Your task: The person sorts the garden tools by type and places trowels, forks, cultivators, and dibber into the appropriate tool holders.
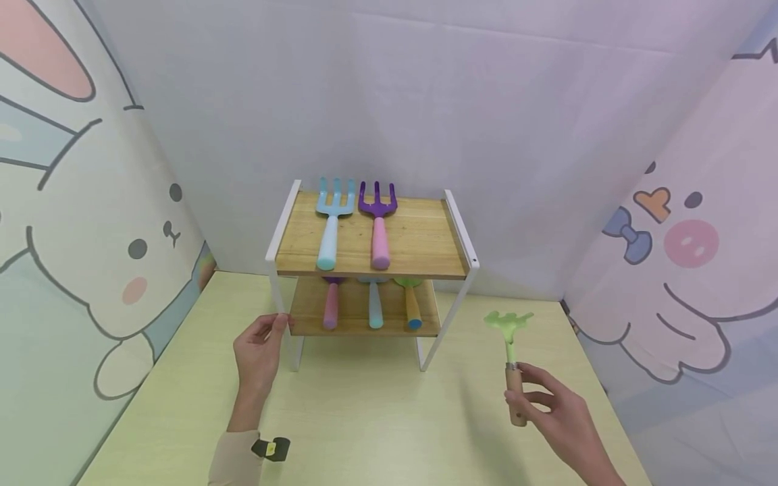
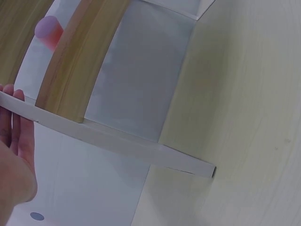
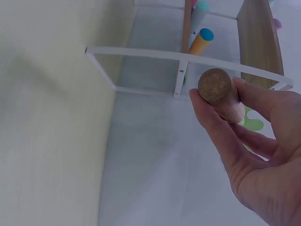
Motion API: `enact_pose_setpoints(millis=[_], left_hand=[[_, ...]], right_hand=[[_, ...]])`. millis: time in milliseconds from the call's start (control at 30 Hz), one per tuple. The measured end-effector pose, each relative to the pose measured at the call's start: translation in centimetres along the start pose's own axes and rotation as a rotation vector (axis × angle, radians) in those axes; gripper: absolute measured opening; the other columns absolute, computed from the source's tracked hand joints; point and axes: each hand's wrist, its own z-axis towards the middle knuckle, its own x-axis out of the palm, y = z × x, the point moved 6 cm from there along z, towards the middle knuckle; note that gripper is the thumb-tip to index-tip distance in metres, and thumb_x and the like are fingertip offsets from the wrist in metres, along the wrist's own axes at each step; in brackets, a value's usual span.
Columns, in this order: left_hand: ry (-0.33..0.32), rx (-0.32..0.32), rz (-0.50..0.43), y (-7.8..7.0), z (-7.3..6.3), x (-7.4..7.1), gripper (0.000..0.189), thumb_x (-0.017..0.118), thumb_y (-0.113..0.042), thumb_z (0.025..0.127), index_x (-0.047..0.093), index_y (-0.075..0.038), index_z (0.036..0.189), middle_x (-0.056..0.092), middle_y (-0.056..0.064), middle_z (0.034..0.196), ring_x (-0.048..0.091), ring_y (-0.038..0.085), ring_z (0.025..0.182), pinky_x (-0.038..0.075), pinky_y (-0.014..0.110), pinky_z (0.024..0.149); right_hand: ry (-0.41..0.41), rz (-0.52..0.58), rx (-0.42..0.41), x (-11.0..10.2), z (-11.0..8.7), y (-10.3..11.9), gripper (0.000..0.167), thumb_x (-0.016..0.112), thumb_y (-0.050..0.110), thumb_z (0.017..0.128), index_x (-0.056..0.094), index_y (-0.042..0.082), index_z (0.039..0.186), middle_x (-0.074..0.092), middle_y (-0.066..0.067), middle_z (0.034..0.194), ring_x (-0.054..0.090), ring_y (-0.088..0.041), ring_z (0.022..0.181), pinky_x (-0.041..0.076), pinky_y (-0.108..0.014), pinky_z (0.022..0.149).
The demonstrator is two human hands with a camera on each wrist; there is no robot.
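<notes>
My right hand holds a small hand rake by its wooden handle, the light green prongs pointing up. In the right wrist view the round butt of the handle faces the camera, between thumb and fingers. My left hand grips the white left post of a two-tier wooden shelf; in the left wrist view its fingertips show at the edge of the post. On the upper board lie a light blue garden fork and a purple fork with a pink handle.
The lower board carries a pink-handled tool, a light blue one and a green one with an orange handle. The shelf stands on a pale wooden table, against a white curtain with cartoon-printed sides.
</notes>
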Motion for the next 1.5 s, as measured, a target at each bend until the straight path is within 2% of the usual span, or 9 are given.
enact_pose_setpoints(millis=[167, 333, 567, 833, 1000, 1300, 1367, 1500], left_hand=[[0.000, 0.003, -0.014, -0.1, 0.0, 0.0, 0.017, 0.068, -0.003, 0.099, 0.070, 0.014, 0.096, 0.077, 0.006, 0.088, 0.074, 0.009, 0.086, 0.053, 0.019, 0.091], [-0.006, 0.002, -0.024, -0.1, 0.0, 0.0, 0.017, 0.068, -0.003, 0.099, 0.070, 0.014, 0.096, 0.077, 0.007, 0.087, 0.074, 0.009, 0.086, 0.053, 0.019, 0.091], [-0.005, -0.002, -0.022, 0.2, 0.0, -0.1, 0.016, 0.068, -0.002, 0.099, 0.070, 0.014, 0.096, 0.077, 0.007, 0.088, 0.074, 0.008, 0.086, 0.053, 0.019, 0.092], [-0.018, 0.014, -0.034, 0.1, 0.0, 0.0, 0.016, 0.069, -0.001, 0.098, 0.070, 0.015, 0.095, 0.077, 0.014, 0.087, 0.075, 0.008, 0.084, 0.053, 0.019, 0.091], [-0.022, 0.014, -0.028, 0.0, 0.0, 0.0, 0.015, 0.070, -0.001, 0.097, 0.071, 0.014, 0.095, 0.076, 0.017, 0.088, 0.075, 0.008, 0.084, 0.053, 0.018, 0.090], [-0.027, -0.006, -0.028, 0.2, 0.1, 0.1, 0.012, 0.068, 0.005, 0.096, 0.070, 0.017, 0.096, 0.077, 0.014, 0.087, 0.074, 0.006, 0.083, 0.053, 0.017, 0.089], [-0.027, -0.003, -0.024, -0.1, 0.0, 0.1, 0.011, 0.067, 0.007, 0.096, 0.069, 0.018, 0.095, 0.076, 0.016, 0.087, 0.074, 0.006, 0.083, 0.053, 0.017, 0.088], [-0.020, 0.006, -0.022, -1.7, -0.3, 0.4, 0.013, 0.066, 0.007, 0.097, 0.067, 0.020, 0.094, 0.076, 0.019, 0.086, 0.074, 0.006, 0.082, 0.053, 0.016, 0.087]], right_hand=[[0.064, 0.186, 0.012, 0.3, 0.0, 0.9, 0.047, 0.077, 0.017, 0.095, 0.060, 0.009, 0.138, 0.069, -0.008, 0.120, 0.076, -0.017, 0.092, 0.061, -0.034, 0.071], [0.113, 0.288, 0.035, 0.4, -0.1, 2.1, 0.048, 0.074, 0.011, 0.096, 0.057, 0.008, 0.140, 0.069, -0.003, 0.120, 0.076, -0.022, 0.096, 0.061, -0.036, 0.073], [0.184, 0.349, -0.038, 0.9, -0.5, 4.4, 0.046, 0.070, 0.001, 0.097, 0.055, 0.004, 0.140, 0.068, -0.003, 0.122, 0.076, -0.026, 0.097, 0.061, -0.036, 0.074], [0.263, 0.420, -0.066, 1.5, -0.7, 6.3, 0.047, 0.070, -0.003, 0.095, 0.056, 0.003, 0.139, 0.067, -0.004, 0.123, 0.076, -0.028, 0.094, 0.061, -0.043, 0.067], [0.304, 0.453, -0.095, 1.9, -0.7, 7.4, 0.047, 0.070, -0.005, 0.094, 0.056, 0.003, 0.139, 0.066, -0.006, 0.124, 0.075, -0.030, 0.093, 0.062, -0.043, 0.068], [0.362, 0.502, -0.161, 2.4, -0.2, 9.2, 0.048, 0.068, -0.007, 0.095, 0.055, 0.002, 0.141, 0.065, -0.008, 0.127, 0.075, -0.031, 0.093, 0.062, -0.044, 0.072], [0.365, 0.502, -0.167, 2.5, 0.0, 9.6, 0.049, 0.069, -0.007, 0.094, 0.055, 0.002, 0.141, 0.066, -0.007, 0.126, 0.075, -0.031, 0.093, 0.062, -0.044, 0.071], [0.370, 0.506, -0.178, 2.6, 0.4, 10.4, 0.050, 0.070, -0.006, 0.093, 0.056, 0.002, 0.140, 0.065, -0.006, 0.127, 0.075, -0.030, 0.092, 0.062, -0.045, 0.069]])
